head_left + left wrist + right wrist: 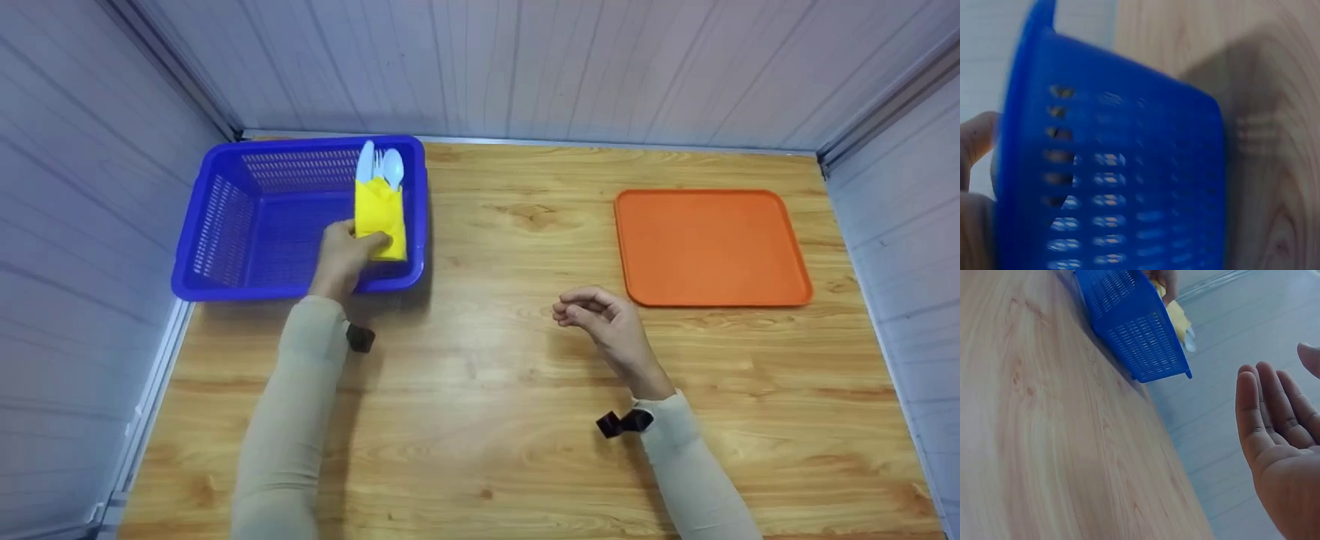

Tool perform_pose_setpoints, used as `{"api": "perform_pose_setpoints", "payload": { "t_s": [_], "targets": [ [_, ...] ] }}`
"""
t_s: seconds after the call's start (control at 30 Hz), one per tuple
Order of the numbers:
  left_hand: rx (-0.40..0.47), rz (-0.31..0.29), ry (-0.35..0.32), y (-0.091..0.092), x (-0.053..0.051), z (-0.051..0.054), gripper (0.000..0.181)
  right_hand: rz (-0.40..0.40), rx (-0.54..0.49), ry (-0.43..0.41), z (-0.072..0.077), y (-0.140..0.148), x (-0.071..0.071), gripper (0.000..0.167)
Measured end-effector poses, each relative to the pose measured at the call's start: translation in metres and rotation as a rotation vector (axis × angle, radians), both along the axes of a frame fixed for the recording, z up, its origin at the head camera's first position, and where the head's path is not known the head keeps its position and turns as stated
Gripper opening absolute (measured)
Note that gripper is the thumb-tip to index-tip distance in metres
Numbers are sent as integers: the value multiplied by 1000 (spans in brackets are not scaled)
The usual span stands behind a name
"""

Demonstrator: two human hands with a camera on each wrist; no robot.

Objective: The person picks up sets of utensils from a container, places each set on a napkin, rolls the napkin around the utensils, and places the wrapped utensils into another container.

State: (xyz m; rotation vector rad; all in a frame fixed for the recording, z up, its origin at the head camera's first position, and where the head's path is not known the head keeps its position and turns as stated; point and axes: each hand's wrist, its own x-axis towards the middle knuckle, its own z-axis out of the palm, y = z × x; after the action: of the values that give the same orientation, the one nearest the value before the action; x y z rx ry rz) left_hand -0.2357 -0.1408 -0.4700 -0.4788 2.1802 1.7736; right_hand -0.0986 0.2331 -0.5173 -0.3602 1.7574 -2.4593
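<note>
My left hand (346,255) pinches the lower end of a folded yellow napkin (379,210) over the right side of a blue plastic basket (300,292). Out of the napkin's top stick a light-coloured knife (365,161), a fork (379,161) and a spoon (393,166). In the left wrist view the basket's perforated wall (1129,124) hides most of that hand and the bundle. Above the middle of the table, my right hand (611,326) has loosely bent fingers and holds nothing. Its fingers (1249,405) appear relaxed in the right wrist view.
An orange tray (712,247) lies on the right side of the wooden table (480,420), just beyond my right hand. Pale panelled walls (525,67) enclose the table at the back and both sides. The basket stands in the back left corner.
</note>
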Motion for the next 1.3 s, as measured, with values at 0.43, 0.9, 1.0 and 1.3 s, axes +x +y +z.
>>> {"api": "perform_pose_setpoints", "payload": {
  "t_s": [0.43,0.9,1.0,1.3],
  "targets": [
    [-105,-112,-292,-8,-26,-8,58,-12,93,5,-1,0,3,25],
    [-252,-241,-368,1,-38,-28,56,-9,124,-5,-4,-3,6,30],
    [-249,-240,-364,2,-38,-28,54,-7,124,-12,-5,-4,6,31],
    [-538,-315,-280,5,-29,-22,50,-2,143,-12,-8,-7,7,26]
  ]
}}
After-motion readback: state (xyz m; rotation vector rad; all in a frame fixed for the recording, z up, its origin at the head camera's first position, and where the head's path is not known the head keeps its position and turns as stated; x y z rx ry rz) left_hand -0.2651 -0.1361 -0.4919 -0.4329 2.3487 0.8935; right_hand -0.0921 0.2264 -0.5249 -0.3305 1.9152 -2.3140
